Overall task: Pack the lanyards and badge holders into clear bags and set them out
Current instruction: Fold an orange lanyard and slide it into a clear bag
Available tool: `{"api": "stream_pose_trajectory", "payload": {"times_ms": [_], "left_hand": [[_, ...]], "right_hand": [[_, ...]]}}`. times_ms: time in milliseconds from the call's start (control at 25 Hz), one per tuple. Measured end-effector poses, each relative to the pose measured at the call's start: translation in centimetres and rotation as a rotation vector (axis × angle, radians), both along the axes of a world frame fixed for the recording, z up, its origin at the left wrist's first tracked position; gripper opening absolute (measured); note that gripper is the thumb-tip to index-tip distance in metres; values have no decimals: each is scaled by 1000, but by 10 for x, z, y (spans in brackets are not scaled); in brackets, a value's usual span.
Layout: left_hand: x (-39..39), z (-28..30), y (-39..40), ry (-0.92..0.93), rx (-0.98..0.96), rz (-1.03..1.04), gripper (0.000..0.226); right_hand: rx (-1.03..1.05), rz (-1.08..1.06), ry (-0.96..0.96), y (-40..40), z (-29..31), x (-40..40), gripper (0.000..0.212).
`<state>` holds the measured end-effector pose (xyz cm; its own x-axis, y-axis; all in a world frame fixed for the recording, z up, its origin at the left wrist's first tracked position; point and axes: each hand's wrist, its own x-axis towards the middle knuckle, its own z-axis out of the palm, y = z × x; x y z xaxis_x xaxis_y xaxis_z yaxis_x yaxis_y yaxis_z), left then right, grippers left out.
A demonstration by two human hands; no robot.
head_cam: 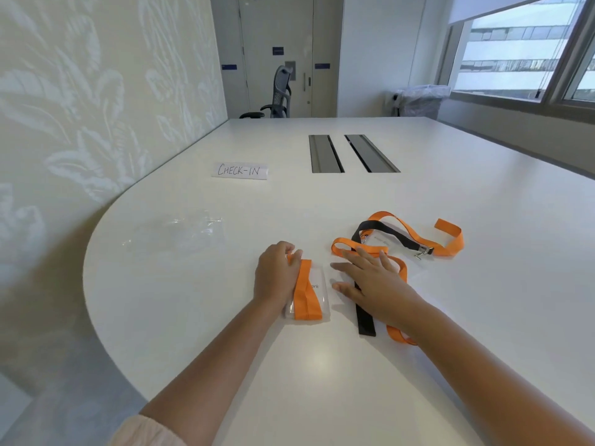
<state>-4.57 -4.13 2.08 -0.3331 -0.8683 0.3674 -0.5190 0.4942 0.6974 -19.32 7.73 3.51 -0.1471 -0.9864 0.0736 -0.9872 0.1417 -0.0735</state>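
Pressing down on a badge holder (314,296) wrapped in an orange lanyard (306,292), the left hand (276,275) curls over the bundle's left edge, fingers bent onto the strap at its far end, so it grips the bundle against the table (322,381). Just right of it, the right hand (375,278) lies flat and spread wide, palm down, holding nothing, resting on a loose orange strap (402,233) and a black lanyard (365,317) that trail out beyond and right of its fingers. Clear bags (190,233) lie crumpled beyond and left of the left hand, well apart from it. Farther off past them stands a card reading CHECK-IN (240,171)
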Motion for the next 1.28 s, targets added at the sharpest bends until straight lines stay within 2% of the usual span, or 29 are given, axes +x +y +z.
{"api": "stream_pose_trajectory", "payload": {"times_ms": [120,200,280,360,440,520,680,840,920,1040,1280], "left_hand": [[12,2,-6,-204,-254,64,28],[27,5,-20,-332,-348,142,33],[44,5,-36,-492,-305,210,43],[57,2,-46,-587,-157,237,54],[62,-5,-46,-598,-18,218,60],[62,-12,-44,-615,7,187,60],[63,-13,-46,-566,-101,196,53],[81,-4,-69,-643,-187,349,48],[93,0,-85,-697,-80,358,38],[94,-4,-91,-687,50,318,37],[92,-15,-86,-517,-187,450,49]], "right_hand": [[-142,33,-33,2,2,1,51],[-191,35,-58,3,3,0,49],[-211,40,-86,2,4,0,47],[-201,45,-102,1,4,0,47],[-191,39,-113,1,3,-2,47],[-182,20,-115,1,3,-4,48],[-154,28,-118,0,1,-4,48],[-186,37,-129,1,-1,-4,46],[-194,39,-134,1,-1,-4,44],[-184,53,-135,1,-3,-2,44],[-165,51,-131,-1,-2,-1,46]]}}
